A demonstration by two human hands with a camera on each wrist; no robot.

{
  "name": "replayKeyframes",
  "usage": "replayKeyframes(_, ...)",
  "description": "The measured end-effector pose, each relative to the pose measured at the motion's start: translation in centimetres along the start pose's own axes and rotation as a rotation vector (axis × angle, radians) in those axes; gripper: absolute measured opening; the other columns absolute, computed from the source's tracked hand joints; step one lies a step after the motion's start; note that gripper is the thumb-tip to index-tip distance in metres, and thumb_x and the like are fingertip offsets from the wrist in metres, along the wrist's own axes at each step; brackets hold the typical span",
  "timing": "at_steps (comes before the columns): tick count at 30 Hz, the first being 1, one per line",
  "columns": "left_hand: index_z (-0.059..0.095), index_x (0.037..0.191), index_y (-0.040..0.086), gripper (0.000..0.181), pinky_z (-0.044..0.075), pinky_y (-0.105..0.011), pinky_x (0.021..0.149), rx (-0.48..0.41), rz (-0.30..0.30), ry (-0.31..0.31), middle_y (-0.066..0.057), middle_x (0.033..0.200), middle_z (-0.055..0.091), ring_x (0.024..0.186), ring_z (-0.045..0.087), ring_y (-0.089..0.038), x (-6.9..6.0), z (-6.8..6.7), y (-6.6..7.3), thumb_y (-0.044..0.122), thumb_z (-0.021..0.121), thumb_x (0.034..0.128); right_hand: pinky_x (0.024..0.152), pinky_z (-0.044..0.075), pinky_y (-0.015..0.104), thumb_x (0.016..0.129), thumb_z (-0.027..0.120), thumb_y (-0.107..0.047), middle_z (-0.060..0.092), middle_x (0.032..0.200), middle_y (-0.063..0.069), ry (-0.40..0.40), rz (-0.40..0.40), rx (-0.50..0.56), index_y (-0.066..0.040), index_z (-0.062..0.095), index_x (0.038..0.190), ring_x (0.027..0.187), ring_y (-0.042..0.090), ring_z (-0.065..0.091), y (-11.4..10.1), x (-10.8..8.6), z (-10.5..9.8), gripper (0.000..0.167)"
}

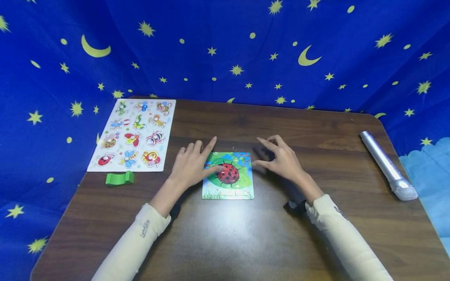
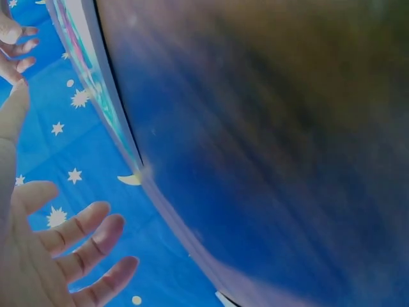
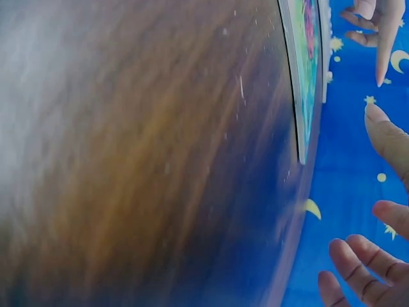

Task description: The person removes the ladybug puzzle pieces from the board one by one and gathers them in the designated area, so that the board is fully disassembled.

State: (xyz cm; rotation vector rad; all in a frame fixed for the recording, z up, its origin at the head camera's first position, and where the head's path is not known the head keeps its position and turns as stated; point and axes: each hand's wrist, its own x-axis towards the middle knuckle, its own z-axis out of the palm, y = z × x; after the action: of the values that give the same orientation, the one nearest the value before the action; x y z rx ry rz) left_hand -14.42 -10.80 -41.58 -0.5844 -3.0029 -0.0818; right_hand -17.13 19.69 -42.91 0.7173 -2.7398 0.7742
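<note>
A square ladybug picture puzzle (image 1: 242, 191) lies flat on the table, a red spotted ladybug on a green leaf at its middle. Over its left side hovers my left hand (image 1: 190, 166), fingers spread, the thumb reaching above the ladybug. My right hand (image 1: 284, 160) is just beyond the right edge, with its thumb pointing at that edge; whether it touches cannot be told. Both hands hold nothing. In the left wrist view, the left hand's fingers (image 2: 96, 240) are loosely extended. Relaxed fingers of the right hand (image 3: 361, 268) show in the right wrist view.
At the back left lies a white insect peg board (image 1: 140, 134) with several colourful bugs. A green arched block (image 1: 119, 178) sits by its front edge. Along the right side rests a silver microphone (image 1: 386, 164). A blue star-and-moon cloth (image 1: 225, 50) hangs behind the wooden table (image 1: 228, 242).
</note>
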Motion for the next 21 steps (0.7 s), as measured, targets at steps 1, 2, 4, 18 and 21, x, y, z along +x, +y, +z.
replayKeyframes(1, 0.021, 0.16, 0.025, 0.096, 0.046, -0.041, 0.076, 0.004, 0.005, -0.004, -0.015, 0.12, 0.055, 0.094, 0.056, -0.027, 0.0, 0.0, 0.1, 0.076, 0.053, 0.0849, 0.06, 0.039, 0.033, 0.072, 0.089, -0.039, 0.053, 0.12, 0.015, -0.002, -0.004, 0.001, -0.012, 0.058, 0.14, 0.077, 0.022, 0.05, -0.1, 0.0, 0.1, 0.079)
replayKeyframes(2, 0.022, 0.159, 0.024, 0.096, 0.046, -0.041, 0.075, 0.008, 0.01, -0.007, -0.015, 0.119, 0.055, 0.094, 0.056, -0.027, 0.0, 0.1, 0.2, 0.076, 0.053, 0.0851, 0.059, 0.038, 0.033, 0.072, 0.088, -0.039, 0.053, 0.119, 0.015, -0.005, -0.005, 0.0, -0.012, 0.059, 0.14, 0.076, 0.021, 0.05, -0.2, 0.0, 0.2, 0.078)
replayKeyframes(4, 0.024, 0.159, 0.024, 0.095, 0.047, -0.04, 0.073, 0.012, 0.02, -0.014, -0.015, 0.119, 0.056, 0.092, 0.057, -0.026, -0.1, 0.1, 0.4, 0.077, 0.052, 0.0854, 0.058, 0.036, 0.031, 0.073, 0.088, -0.039, 0.053, 0.118, 0.014, -0.016, -0.006, 0.0, -0.012, 0.059, 0.139, 0.074, 0.018, 0.047, -0.4, -0.1, 0.4, 0.077)
replayKeyframes(18, 0.029, 0.158, 0.022, 0.089, 0.036, -0.027, 0.046, 0.028, 0.029, -0.168, -0.022, 0.131, 0.057, 0.059, 0.051, -0.018, 0.1, 0.7, 2.6, 0.076, 0.046, 0.0889, 0.057, 0.038, 0.027, 0.074, 0.086, -0.043, 0.052, 0.103, 0.008, -0.15, 0.02, -0.03, -0.008, 0.067, 0.129, 0.073, 0.015, 0.047, -1.7, -0.3, 1.9, 0.067)
replayKeyframes(21, 0.03, 0.157, 0.022, 0.089, 0.036, -0.027, 0.046, 0.045, 0.027, -0.201, -0.023, 0.138, 0.055, 0.056, 0.053, -0.019, 0.3, 0.8, 3.2, 0.078, 0.043, 0.0885, 0.057, 0.038, 0.026, 0.075, 0.085, -0.045, 0.052, 0.102, 0.008, -0.179, 0.029, -0.047, -0.007, 0.068, 0.127, 0.072, 0.015, 0.047, -2.0, -0.2, 2.0, 0.066)
